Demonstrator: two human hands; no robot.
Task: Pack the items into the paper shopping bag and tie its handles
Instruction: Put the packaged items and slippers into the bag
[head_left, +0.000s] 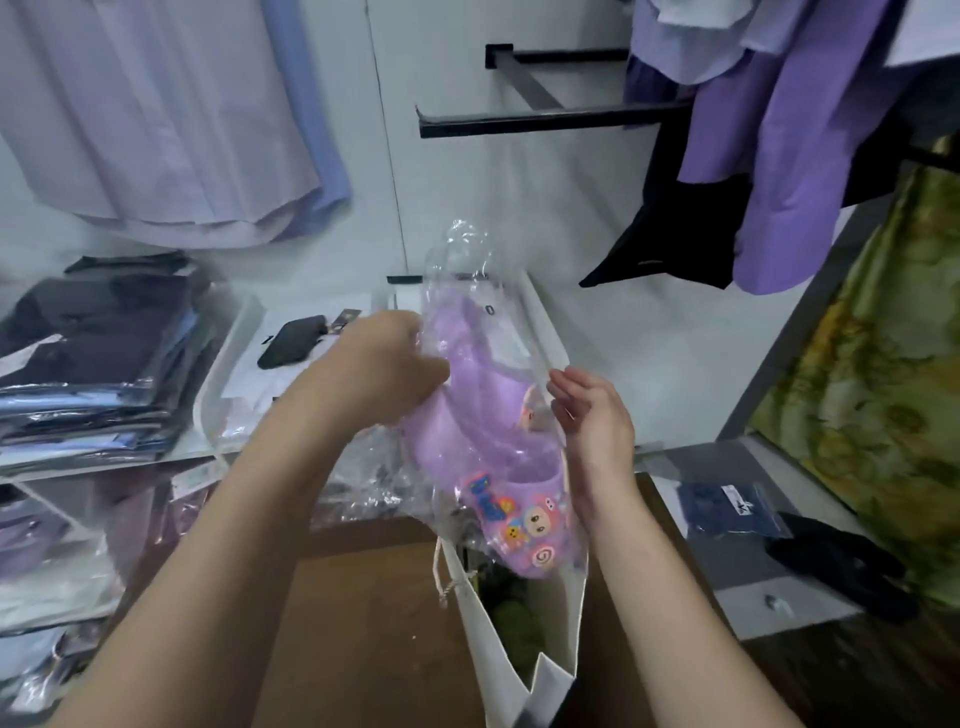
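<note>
A pair of purple slippers with cartoon charms (498, 467), wrapped in clear plastic, hangs toe-down above the open mouth of a white paper shopping bag (550, 623) standing on a brown table. My left hand (387, 366) grips the plastic and the slippers' upper part from the left. My right hand (597, 421) is at the package's right edge with relaxed fingers touching the plastic. A cord handle (441, 577) dangles at the bag's left rim. Something green lies inside the bag.
Stacks of packaged dark and blue clothes (98, 364) fill the shelf at left. A black phone (293, 340) lies on a white tray. Black wall rails (545, 117) and hanging purple garments (779, 145) are above. Dark packets (737, 506) lie on the right counter.
</note>
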